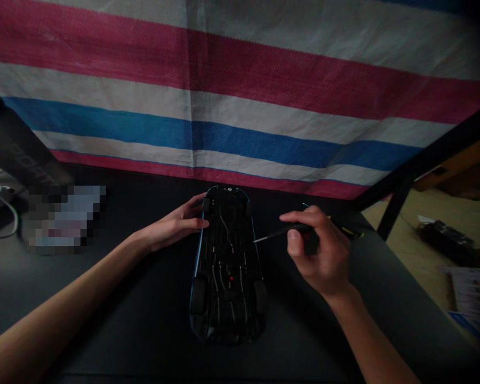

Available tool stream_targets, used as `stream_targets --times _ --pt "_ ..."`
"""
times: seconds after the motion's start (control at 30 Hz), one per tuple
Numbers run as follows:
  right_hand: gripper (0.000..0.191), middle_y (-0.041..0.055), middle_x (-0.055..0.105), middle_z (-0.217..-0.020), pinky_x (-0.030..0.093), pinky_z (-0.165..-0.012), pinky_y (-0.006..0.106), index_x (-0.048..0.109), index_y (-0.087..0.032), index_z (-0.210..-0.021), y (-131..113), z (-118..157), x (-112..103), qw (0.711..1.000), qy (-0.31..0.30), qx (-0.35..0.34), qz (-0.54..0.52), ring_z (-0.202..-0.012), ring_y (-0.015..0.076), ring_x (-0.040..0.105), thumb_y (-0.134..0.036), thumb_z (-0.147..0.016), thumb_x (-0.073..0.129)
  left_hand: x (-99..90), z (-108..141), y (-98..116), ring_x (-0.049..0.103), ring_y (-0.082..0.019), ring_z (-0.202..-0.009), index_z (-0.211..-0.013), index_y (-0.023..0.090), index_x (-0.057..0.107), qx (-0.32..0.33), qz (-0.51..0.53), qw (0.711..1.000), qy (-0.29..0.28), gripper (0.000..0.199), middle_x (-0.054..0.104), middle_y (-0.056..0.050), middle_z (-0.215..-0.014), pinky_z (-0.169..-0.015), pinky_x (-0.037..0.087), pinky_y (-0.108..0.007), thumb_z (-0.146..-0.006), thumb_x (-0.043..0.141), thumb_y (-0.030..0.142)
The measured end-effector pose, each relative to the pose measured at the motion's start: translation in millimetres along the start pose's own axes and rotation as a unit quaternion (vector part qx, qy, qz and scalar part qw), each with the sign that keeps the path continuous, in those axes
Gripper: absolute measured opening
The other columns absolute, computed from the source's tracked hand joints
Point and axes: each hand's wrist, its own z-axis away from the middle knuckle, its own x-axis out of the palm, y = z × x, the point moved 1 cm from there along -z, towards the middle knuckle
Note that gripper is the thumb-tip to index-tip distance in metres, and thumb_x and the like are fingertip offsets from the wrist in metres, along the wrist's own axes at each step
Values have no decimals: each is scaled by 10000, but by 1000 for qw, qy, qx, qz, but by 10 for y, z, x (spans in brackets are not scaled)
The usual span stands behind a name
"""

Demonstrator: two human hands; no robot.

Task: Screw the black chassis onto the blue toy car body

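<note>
A toy car [228,256] lies upside down on the dark table, its black underside facing up and its blue body showing along the edges. My left hand [176,226] grips its left side near the far end, thumb on the edge, with some fingertips hidden behind it. Between the thumb and fingers of my right hand [322,245] is a slim screwdriver [278,233] with a dark handle. Its metal tip points left at the car's right edge; whether it touches cannot be told. A small red spot shows on the underside.
Behind my right hand lies a black-and-yellow tool [354,231], partly hidden. A blurred-out flat object [68,218] rests on the left, near a white cable [16,218] and a dark box [24,144]. A striped sheet [224,106] hangs behind the table [144,320].
</note>
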Motion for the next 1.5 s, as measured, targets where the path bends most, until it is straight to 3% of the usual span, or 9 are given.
stream_targets --times 0.2,0.37,0.47,0.77,0.97,1.2,1.3,1.4,1.5 --pt "106 -16 739 -889 476 -513 224 658 -252 -997 -35 38 19 998 43 22 38 -647 112 643 -200 -918 704 20 5 21 546 -301 -1382 -1530 312 443 -13 4 1000 12 753 536 -80 -1543 -1181 408 -482 -856 737 149" --pt "239 45 718 -956 548 -643 308 646 -227 -1178 3 69 31 1000 15 -20 -16 -761 178 668 -211 -971 528 27 8 26 507 -312 -1424 -1516 326 461 -12 0 1000 13 747 532 -66 -1552 -1198 394 -482 -846 747 160" --pt "284 36 697 -953 561 -687 312 625 -224 -1210 15 52 39 1000 12 -18 -14 -770 172 656 -175 -935 575 17 5 17 493 -315 -1436 -1519 323 458 -8 -1 1000 11 744 528 -69 -1557 -1202 385 -488 -850 742 163" --pt "169 -29 762 -928 486 -498 179 650 -260 -1047 -33 39 54 999 29 -2 42 -710 98 689 -156 -924 699 -12 0 -9 515 -310 -1416 -1548 309 419 -11 -1 1000 11 773 538 -87 -1543 -1196 385 -500 -857 729 150" --pt "267 66 710 -1020 567 -741 321 626 -211 -1227 -11 -5 -7 999 -29 -33 1 -832 177 672 -170 -998 496 10 -4 0 519 -310 -1408 -1530 297 441 -2 -1 1000 10 748 531 -92 -1547 -1198 372 -508 -856 720 133" --pt "187 5 764 -981 544 -642 223 635 -243 -1108 -37 -35 54 999 -2 -43 32 -821 139 711 -162 -944 674 23 10 20 511 -306 -1409 -1520 304 445 -19 -13 999 25 767 550 -78 -1523 -1190 375 -476 -836 771 182" --pt "103 -26 777 -922 485 -520 193 647 -253 -1022 -90 -55 113 998 26 -10 50 -671 99 687 -212 -945 703 20 9 22 515 -298 -1403 -1528 311 434 -19 -15 999 25 774 548 -72 -1527 -1173 395 -451 -842 773 189" --pt "61 -70 750 -797 424 -459 199 655 -251 -935 -135 -77 128 997 52 11 59 -434 48 508 -227 -946 710 26 5 26 517 -300 -1401 -1525 298 438 -13 -8 1000 19 760 554 -81 -1520 -1164 403 -454 -848 760 176" --pt "84 -47 733 -798 430 -488 226 673 -243 -966 -137 -79 100 998 37 26 44 -439 65 485 -224 -996 598 30 3 25 525 -303 -1395 -1525 290 436 -11 -3 1000 17 748 549 -90 -1524 -1171 393 -472 -855 742 157"
